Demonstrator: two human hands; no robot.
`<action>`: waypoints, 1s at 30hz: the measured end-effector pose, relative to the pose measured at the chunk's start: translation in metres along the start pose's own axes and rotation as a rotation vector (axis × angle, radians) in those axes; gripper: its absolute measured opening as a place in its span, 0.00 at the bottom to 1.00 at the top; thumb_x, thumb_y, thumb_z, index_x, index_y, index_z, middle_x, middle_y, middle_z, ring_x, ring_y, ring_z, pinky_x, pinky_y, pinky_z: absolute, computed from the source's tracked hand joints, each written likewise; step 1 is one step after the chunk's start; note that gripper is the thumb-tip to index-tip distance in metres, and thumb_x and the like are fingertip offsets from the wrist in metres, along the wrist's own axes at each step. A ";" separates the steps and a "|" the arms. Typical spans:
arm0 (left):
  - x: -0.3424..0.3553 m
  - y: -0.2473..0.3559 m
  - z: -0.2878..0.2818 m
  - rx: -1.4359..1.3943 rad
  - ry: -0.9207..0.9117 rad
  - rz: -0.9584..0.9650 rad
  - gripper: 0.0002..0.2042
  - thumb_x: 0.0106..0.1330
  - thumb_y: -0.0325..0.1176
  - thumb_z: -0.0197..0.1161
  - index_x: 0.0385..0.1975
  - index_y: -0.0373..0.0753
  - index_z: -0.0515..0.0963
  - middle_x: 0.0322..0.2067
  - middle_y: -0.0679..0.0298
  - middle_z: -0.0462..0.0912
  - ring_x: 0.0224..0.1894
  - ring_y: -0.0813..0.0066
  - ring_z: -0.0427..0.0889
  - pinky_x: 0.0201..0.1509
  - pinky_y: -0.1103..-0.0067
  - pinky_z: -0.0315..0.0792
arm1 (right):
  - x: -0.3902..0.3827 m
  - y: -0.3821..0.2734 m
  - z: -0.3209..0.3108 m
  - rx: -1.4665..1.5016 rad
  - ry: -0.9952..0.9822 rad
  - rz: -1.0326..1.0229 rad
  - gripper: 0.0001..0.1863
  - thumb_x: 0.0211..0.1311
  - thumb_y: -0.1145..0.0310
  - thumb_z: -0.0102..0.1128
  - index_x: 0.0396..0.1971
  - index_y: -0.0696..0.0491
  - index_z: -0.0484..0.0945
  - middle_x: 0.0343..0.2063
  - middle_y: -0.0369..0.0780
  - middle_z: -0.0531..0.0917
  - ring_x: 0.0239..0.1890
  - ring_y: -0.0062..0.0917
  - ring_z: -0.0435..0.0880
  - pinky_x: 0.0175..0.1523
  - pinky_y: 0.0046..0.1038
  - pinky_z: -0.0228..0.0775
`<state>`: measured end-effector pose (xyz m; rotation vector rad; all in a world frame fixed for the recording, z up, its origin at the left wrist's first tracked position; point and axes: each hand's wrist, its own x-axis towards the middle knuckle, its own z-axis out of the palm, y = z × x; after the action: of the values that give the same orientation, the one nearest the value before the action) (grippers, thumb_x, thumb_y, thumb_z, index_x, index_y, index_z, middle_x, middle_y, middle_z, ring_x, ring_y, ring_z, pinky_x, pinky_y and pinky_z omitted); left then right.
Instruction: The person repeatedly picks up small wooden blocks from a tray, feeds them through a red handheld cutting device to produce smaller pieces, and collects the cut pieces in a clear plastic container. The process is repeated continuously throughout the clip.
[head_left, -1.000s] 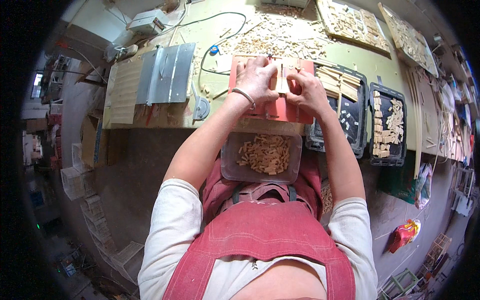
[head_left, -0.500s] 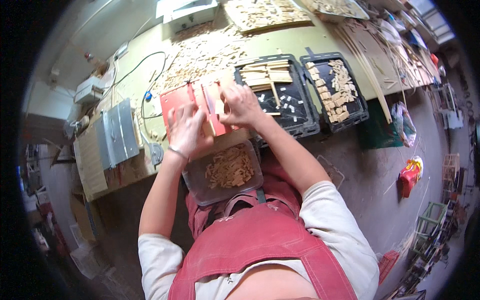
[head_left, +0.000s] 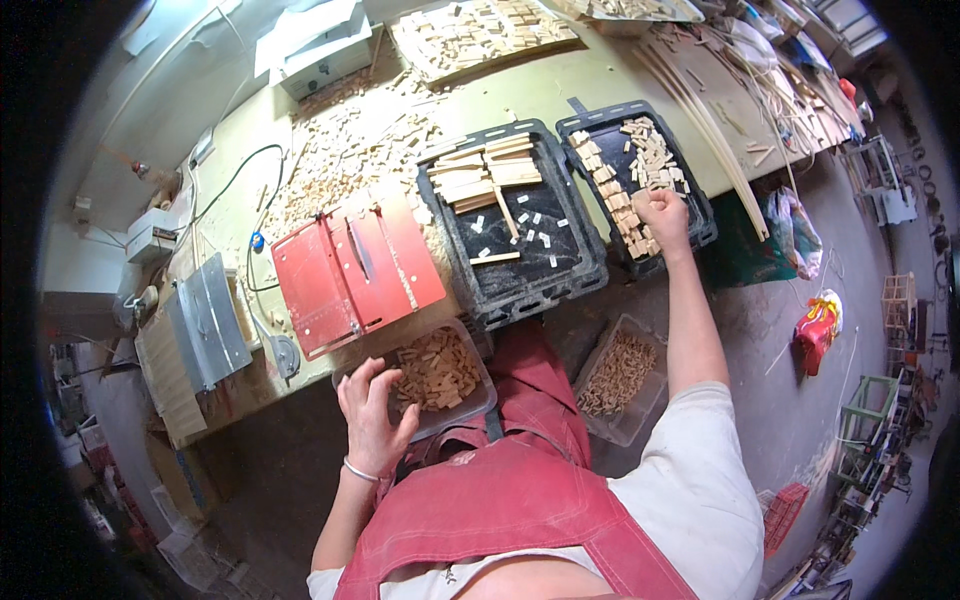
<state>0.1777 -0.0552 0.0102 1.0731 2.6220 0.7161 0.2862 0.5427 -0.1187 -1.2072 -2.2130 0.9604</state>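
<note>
The left hand [head_left: 374, 418], fingers spread, hovered at the bin's [head_left: 488, 394] left edge, below the bench's [head_left: 545, 85] front edge. The right hand [head_left: 664, 220] curled over blocks [head_left: 606, 186] in the narrow tray [head_left: 700, 206]; its grip couldn't be told.

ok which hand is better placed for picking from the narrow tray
Right, likely: the right hand is curled at the blocks in the narrow tray; the left hand is open by the tub, farther away.

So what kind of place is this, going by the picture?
Likely a small woodworking shop: a red panel has what looks like a saw blade in its slot, small wood blocks lie in a black tray, and wood scraps litter the workbench.
</note>
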 end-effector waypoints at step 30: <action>-0.007 -0.008 0.048 0.041 -0.080 -0.148 0.28 0.56 0.35 0.75 0.59 0.40 0.78 0.62 0.48 0.74 0.65 0.44 0.70 0.71 0.56 0.63 | 0.063 0.004 0.015 -0.457 0.033 -0.081 0.22 0.54 0.53 0.74 0.44 0.52 0.90 0.38 0.45 0.92 0.44 0.44 0.91 0.51 0.43 0.81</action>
<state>0.1957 -0.0485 -0.0347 0.8873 2.6245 0.5785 0.2458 0.5929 -0.1282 -1.2926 -2.5136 0.4066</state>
